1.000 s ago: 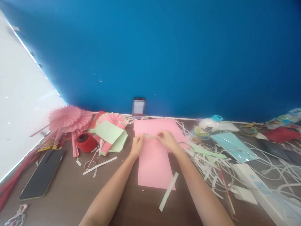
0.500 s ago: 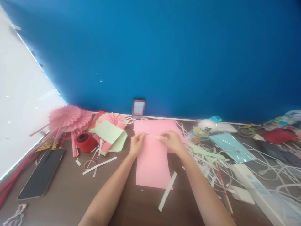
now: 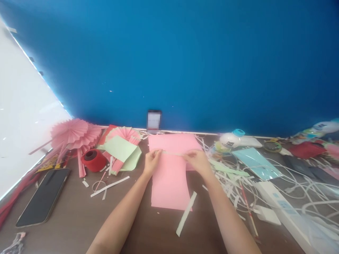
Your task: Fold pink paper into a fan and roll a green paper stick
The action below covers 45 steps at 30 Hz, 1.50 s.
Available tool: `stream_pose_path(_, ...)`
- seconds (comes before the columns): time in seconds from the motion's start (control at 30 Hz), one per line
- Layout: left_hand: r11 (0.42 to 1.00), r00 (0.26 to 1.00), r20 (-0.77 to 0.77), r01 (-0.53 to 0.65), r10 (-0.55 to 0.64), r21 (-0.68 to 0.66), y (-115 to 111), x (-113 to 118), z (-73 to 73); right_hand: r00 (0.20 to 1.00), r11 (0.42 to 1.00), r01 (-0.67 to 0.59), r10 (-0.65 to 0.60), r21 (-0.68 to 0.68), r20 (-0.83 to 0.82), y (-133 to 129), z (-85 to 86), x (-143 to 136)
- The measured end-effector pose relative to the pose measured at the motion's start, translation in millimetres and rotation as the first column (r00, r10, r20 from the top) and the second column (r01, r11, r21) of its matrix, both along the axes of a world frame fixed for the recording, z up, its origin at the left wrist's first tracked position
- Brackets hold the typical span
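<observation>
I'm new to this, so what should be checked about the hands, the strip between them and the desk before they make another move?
1. Left end held: ok, the left hand pinches it.
2. Right end held: ok, the right hand has it.
3. Thin strip straight between the hands: ok, it looks straight.
4. Pink paper free of loose scraps: not ok, a pale green strip lies across its near right corner.
5. Black phone away from the arms: ok, it lies well to the left.
6. Glue or tape on the thin strip: cannot tell, too small to see.
</observation>
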<state>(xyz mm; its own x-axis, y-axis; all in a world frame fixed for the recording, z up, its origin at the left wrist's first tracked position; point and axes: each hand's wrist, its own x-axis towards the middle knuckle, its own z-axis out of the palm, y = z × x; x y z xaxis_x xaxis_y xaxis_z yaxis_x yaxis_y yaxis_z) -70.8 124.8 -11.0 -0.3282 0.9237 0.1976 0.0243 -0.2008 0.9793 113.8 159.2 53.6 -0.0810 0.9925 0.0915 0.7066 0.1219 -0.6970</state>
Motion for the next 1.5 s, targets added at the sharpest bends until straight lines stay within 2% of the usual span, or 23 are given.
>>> stream_pose_path(0.13, 1.0, 1.0, 0.0, -0.001, 0.001, 0.011, 0, 0, 1.4, 0.993, 0.994, 0.036, -0.047, -0.1, -0.111, 2, -4.4, 2)
stream_pose_path(0.27, 1.0, 1.0, -0.007, -0.001, 0.001, 0.017, 0, 0, 2.2, 0.985, 0.989, 0.002, -0.026, -0.145, -0.17, 4, -3.5, 2)
stream_pose_path(0.5, 1.0, 1.0, -0.009, -0.003, 0.003, 0.014, 0, 0, 0.3, 0.983, 0.991, -0.001, -0.023, -0.132, -0.18, 5, -1.2, 1)
stream_pose_path(0.83, 0.999, 0.999, 0.003, -0.032, 0.033, -0.032, 1, -2, -1.2, 0.975, 0.995, 0.037, -0.057, -0.098, -0.213, 11, -14.5, -1)
stream_pose_path(0.97, 0.998, 0.998, 0.045, -0.038, 0.041, -0.058, 2, -3, -0.9, 0.982, 0.994, 0.07, -0.083, -0.079, -0.172, 10, -12.2, 0)
stream_pose_path(1.07, 0.998, 0.998, 0.066, -0.005, 0.009, -0.061, 2, -2, -0.3, 0.999, 0.998, -0.004, 0.007, 0.068, -0.047, 6, -2.2, -4)
stream_pose_path(1.13, 0.998, 0.997, 0.059, 0.049, -0.046, -0.051, 1, 0, -0.4, 0.989, 0.978, -0.132, 0.121, 0.159, 0.082, 4, 6.0, -12)
stream_pose_path(1.17, 0.996, 0.996, 0.05, 0.073, -0.071, -0.047, 1, 0, -0.6, 0.971, 0.964, -0.212, 0.191, 0.158, 0.141, 3, 9.8, -17)
stream_pose_path(1.23, 0.994, 0.994, 0.037, 0.1, -0.099, -0.041, 1, 1, -1.0, 0.921, 0.935, -0.348, 0.327, 0.073, 0.211, 4, 16.1, -27)
stream_pose_path(1.3, 0.993, 0.994, 0.037, 0.107, -0.105, -0.04, 1, -1, -1.5, 0.884, 0.909, -0.415, 0.408, -0.016, 0.229, 7, 19.8, -33)
stream_pose_path(1.4, 0.994, 0.994, 0.056, 0.095, -0.092, -0.052, 3, -4, -2.3, 0.881, 0.901, -0.428, 0.434, -0.077, 0.189, 11, 21.8, -31)
stream_pose_path(1.5, 0.996, 0.995, 0.08, 0.065, -0.06, -0.064, 5, -7, -3.7, 0.897, 0.9, -0.413, 0.429, -0.14, 0.108, 15, 22.5, -18)
